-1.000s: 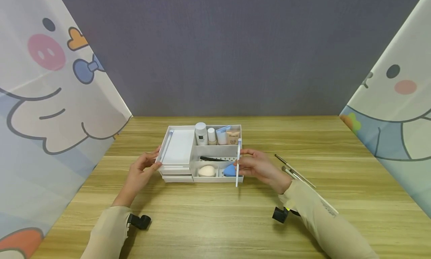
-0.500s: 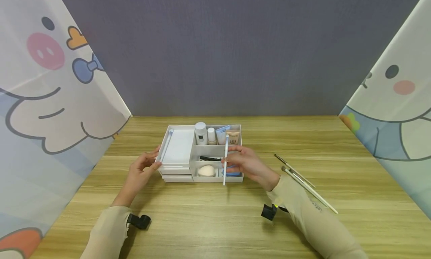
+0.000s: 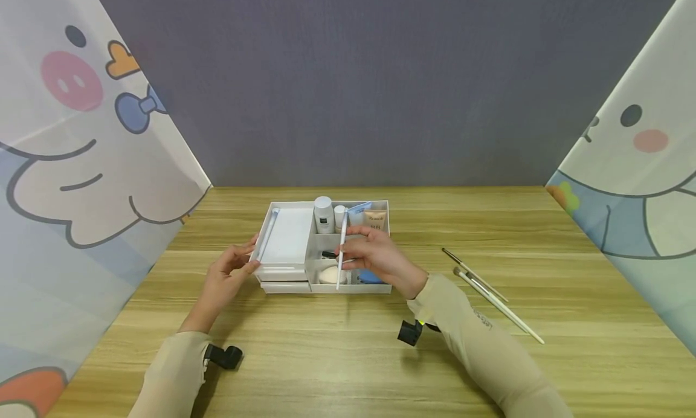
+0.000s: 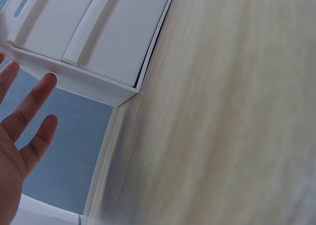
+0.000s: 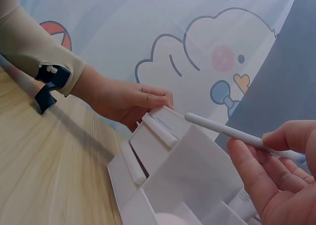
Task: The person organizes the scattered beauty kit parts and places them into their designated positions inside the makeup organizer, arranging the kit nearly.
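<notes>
My right hand (image 3: 383,258) pinches a slim white makeup brush (image 3: 344,228) between thumb and fingers, nearly upright above the middle of a white cosmetics organizer (image 3: 350,289). In the right wrist view the held brush (image 5: 212,125) slants, its pale blue end beyond the thumb. My left hand (image 3: 225,276) touches the organizer's left front corner; in the left wrist view its visible fingers are spread and fairly straight beside the wall. Another white brush (image 3: 269,234) lies in a narrow slot at the organizer's left. A black pen-like item (image 3: 328,254) is partly covered by the held brush and hand.
In the rear compartment stand a white bottle (image 3: 324,215), a smaller white-capped bottle and two tubes. Front compartments hold a cream sponge (image 3: 328,275) and a blue sponge (image 3: 371,277). Several brushes (image 3: 497,300) lie on the wooden table at right.
My right hand has carried the white makeup brush leftward across the organizer, from its right edge to its middle, uncovering more of the blue sponge. The left hand stays at the corner.
</notes>
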`<state>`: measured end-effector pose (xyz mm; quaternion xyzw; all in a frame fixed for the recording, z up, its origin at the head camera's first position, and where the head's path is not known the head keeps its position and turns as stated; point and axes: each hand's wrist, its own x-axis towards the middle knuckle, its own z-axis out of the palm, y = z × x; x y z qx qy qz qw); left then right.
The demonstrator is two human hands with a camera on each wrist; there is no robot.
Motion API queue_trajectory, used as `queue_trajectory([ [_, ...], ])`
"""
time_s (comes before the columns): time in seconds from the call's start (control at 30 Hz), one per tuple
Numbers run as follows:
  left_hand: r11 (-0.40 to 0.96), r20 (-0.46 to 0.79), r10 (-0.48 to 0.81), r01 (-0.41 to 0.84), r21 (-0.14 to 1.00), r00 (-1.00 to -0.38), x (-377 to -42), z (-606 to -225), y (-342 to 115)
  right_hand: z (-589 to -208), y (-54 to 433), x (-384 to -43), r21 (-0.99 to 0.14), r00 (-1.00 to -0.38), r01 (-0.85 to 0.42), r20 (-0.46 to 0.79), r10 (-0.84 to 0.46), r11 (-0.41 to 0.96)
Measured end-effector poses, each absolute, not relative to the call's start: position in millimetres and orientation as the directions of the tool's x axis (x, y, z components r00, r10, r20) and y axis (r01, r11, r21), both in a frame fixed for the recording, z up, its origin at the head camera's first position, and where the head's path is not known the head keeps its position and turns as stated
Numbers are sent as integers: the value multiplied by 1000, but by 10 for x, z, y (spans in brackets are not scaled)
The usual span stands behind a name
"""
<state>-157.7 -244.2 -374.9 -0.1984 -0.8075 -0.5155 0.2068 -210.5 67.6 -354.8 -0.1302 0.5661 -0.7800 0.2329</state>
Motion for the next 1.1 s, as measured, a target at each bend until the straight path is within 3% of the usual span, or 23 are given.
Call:
queue_trajectory([
  [1.1, 346, 550, 111, 551, 759, -828, -1754, -4027, -2596, -3212, -13, -2304, -914, -887, 231, -57, -459, -333],
])
